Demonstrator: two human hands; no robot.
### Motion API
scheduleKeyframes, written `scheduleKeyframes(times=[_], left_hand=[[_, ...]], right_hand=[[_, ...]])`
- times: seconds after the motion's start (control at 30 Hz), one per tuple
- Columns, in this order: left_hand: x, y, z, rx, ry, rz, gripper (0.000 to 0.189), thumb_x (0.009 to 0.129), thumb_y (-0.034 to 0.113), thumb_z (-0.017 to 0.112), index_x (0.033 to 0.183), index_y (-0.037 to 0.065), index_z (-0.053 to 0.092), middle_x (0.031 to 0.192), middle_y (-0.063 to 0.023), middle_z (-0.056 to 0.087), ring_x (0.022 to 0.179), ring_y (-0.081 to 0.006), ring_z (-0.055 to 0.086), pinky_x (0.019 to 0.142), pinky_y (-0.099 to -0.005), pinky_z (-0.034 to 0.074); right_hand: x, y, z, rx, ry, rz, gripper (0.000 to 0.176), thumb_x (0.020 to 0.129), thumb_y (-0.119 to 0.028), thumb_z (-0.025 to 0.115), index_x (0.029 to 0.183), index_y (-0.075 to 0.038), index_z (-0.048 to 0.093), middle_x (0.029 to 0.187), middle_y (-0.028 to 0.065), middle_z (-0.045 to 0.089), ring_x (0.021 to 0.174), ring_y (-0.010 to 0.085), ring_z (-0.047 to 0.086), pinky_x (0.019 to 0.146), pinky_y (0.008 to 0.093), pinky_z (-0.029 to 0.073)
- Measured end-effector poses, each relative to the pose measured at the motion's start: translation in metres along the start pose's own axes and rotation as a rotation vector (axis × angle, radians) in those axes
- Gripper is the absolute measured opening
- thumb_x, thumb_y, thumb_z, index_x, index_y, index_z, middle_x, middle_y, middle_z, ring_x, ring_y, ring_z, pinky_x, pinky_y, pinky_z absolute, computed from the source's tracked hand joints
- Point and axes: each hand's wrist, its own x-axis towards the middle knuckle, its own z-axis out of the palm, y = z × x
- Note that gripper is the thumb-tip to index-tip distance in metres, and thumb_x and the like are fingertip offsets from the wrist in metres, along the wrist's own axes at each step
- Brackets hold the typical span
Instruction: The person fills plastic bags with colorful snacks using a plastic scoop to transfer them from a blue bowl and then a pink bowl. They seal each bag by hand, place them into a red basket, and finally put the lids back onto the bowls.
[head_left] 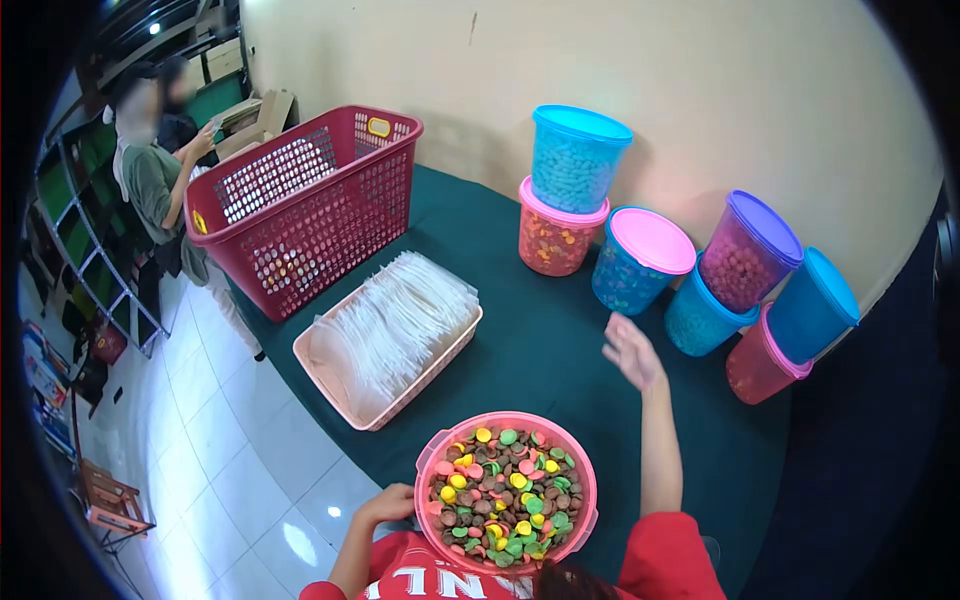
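Bracing an open pink tub (pixel 590 497) of multicoloured discs (pixel 508 500) close to red shirt (pixel 672 556), at near edge of green-covered table (pixel 540 372).

With left hand (pixel 398 502) at the tub's side, likely for steadiness; cannot tell grip, fingers hidden. With right hand (pixel 632 355) held out over the table, fingers loosely extended, nothing visible in it, just short of pink-lidded blue tub (pixel 632 276). Stacked along the wall: lidded tubs (pixel 582 165), probably to save space. Lined up in peach basket (pixel 336 400): clear plastic bags (pixel 400 320), presumably for tidiness.
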Motion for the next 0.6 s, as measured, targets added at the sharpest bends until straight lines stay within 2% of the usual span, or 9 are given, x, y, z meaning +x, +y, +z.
scheduleKeyframes(times=[0.03,0.07,0.17,0.23,0.27,0.37,0.43,0.5,0.6], left_hand=[[-0.008,-0.009,0.001,-0.148,-0.266,-0.142,0.043,0.083,0.026,0.05,0.118,0.003,0.044,0.112,-0.0103,0.052,0.102,-0.0194,0.049,0.089,-0.0307,0.037],[-0.014,0.021,0.003,-0.262,-0.368,-0.085,0.046,0.083,0.018,0.052,0.123,0.002,0.038,0.12,-0.0099,0.047,0.108,-0.0185,0.044,0.095,-0.0306,0.032],[-0.012,0.05,0.021,-0.42,-0.403,0.086,0.048,0.082,0.016,0.054,0.124,0.0,0.036,0.125,-0.0083,0.041,0.111,-0.0177,0.04,0.095,-0.0294,0.031],[-0.002,0.036,0.039,-0.606,-0.358,0.01,0.044,0.082,0.017,0.054,0.121,0.001,0.041,0.121,-0.0089,0.046,0.108,-0.0171,0.043,0.093,-0.0296,0.033],[0.002,0.027,0.048,-0.495,-0.299,0.06,0.042,0.082,0.018,0.055,0.119,0.002,0.044,0.118,-0.0096,0.049,0.105,-0.0166,0.045,0.092,-0.0296,0.034],[0.005,0.043,0.059,-0.129,-0.217,0.171,0.041,0.08,0.023,0.057,0.115,0.003,0.048,0.109,-0.0118,0.055,0.096,-0.0153,0.051,0.086,-0.0296,0.038],[0.007,0.051,0.058,-0.223,-0.222,0.081,0.04,0.081,0.023,0.056,0.114,0.003,0.048,0.106,-0.0114,0.056,0.096,-0.0157,0.051,0.085,-0.0299,0.039],[0.013,0.043,0.059,-0.425,-0.168,0.025,0.032,0.083,0.02,0.053,0.109,0.002,0.049,0.1,-0.0096,0.056,0.093,-0.0135,0.051,0.082,-0.0274,0.04],[0.016,0.039,0.051,-0.364,-0.09,0.016,0.029,0.084,0.02,0.051,0.105,0.0,0.051,0.095,-0.0082,0.058,0.087,-0.0132,0.055,0.078,-0.0259,0.043]], right_hand=[[-0.022,0.015,0.003,0.045,-0.079,0.054,0.05,0.082,-0.026,0.051,0.126,-0.007,0.034,0.129,0.0074,0.037,0.118,0.0213,0.035,0.096,0.0383,0.027],[-0.041,0.032,0.007,0.014,-0.1,0.078,0.044,0.083,-0.027,0.05,0.121,-0.008,0.038,0.123,0.0069,0.042,0.112,0.0192,0.04,0.092,0.0373,0.031],[-0.094,0.087,0.011,0.097,-0.123,0.173,0.039,0.085,-0.028,0.047,0.116,-0.006,0.043,0.113,0.0082,0.05,0.103,0.017,0.048,0.087,0.0349,0.038],[-0.121,0.13,0.0,0.166,-0.07,0.141,0.037,0.085,-0.027,0.046,0.114,-0.003,0.044,0.11,0.0094,0.051,0.099,0.018,0.051,0.084,0.0329,0.042],[-0.136,0.144,-0.003,0.167,-0.078,0.162,0.037,0.085,-0.027,0.046,0.114,-0.003,0.044,0.11,0.0094,0.051,0.099,0.018,0.051,0.084,0.0329,0.042],[-0.181,0.167,-0.003,0.361,0.226,0.081,0.035,0.088,-0.024,0.043,0.114,-0.001,0.043,0.109,0.0093,0.051,0.097,0.0195,0.051,0.083,0.0328,0.043],[-0.199,0.161,0.007,0.344,0.245,0.041,0.037,0.088,-0.024,0.043,0.116,0.0,0.042,0.113,0.0095,0.049,0.101,0.02,0.049,0.086,0.0335,0.041],[-0.216,0.155,0.015,0.313,0.278,0.057,0.039,0.088,-0.023,0.043,0.118,0.001,0.039,0.117,0.0101,0.046,0.105,0.0213,0.046,0.089,0.0339,0.038],[-0.243,0.143,0.034,-0.079,0.315,0.202,0.035,0.087,-0.019,0.044,0.113,0.003,0.044,0.112,0.0097,0.05,0.101,0.0187,0.048,0.088,0.0312,0.037]])
